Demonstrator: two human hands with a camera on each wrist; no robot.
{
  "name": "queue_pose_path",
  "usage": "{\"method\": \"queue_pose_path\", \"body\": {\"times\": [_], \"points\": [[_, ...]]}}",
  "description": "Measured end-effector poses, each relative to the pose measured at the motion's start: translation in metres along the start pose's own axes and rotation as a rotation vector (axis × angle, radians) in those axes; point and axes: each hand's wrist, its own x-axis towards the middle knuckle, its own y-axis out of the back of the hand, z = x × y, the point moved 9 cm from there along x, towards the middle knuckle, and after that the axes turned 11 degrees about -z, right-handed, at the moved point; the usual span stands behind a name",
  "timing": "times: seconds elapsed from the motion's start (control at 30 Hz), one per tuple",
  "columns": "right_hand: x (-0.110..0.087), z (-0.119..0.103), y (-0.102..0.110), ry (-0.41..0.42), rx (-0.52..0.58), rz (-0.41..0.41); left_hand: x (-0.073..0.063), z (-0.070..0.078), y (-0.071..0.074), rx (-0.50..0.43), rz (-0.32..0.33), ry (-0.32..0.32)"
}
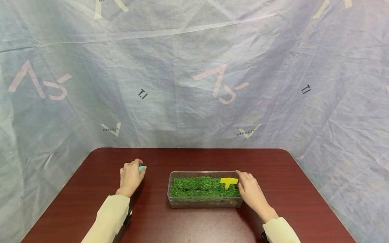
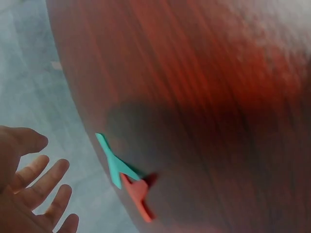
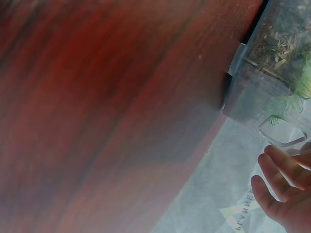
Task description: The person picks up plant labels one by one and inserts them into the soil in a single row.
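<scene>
My left hand [image 1: 132, 177] is over the left part of the table, fingers spread and holding nothing in the left wrist view. Close beside its fingertips lie a teal T-shaped plant label [image 2: 114, 165] and a red one [image 2: 139, 191], overlapping each other; the hand hides the red label in the head view. A clear plastic box [image 1: 205, 203] filled with green grass [image 1: 194, 186] stands at the middle, and a yellow T-shaped plant label [image 1: 229, 181] sticks up from its right part. At the box's right end rests my right hand [image 1: 251, 192], its extended fingers against the rim.
The dark red wooden table [image 1: 197, 226] has rounded far corners. Behind it and along its sides hangs a grey printed cloth [image 1: 176, 84]. In the right wrist view, a handle loop [image 3: 282, 144] shows at the box's end, with brown bits [image 3: 279, 53] beneath the grass.
</scene>
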Motion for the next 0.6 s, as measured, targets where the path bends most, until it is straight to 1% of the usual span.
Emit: {"method": "queue_pose_path", "body": {"times": [0.13,0.23,0.6], "points": [[0.0,0.0,0.0,0.001,-0.005,0.0,0.003,-0.01,-0.003,0.027,-0.033,0.032],[0.0,0.0,0.0,0.001,-0.008,-0.001,0.004,-0.015,-0.003,0.047,-0.035,0.048],[0.0,0.0,-0.001,0.003,0.003,0.003,0.01,-0.029,-0.011,0.111,-0.077,0.082]]}}
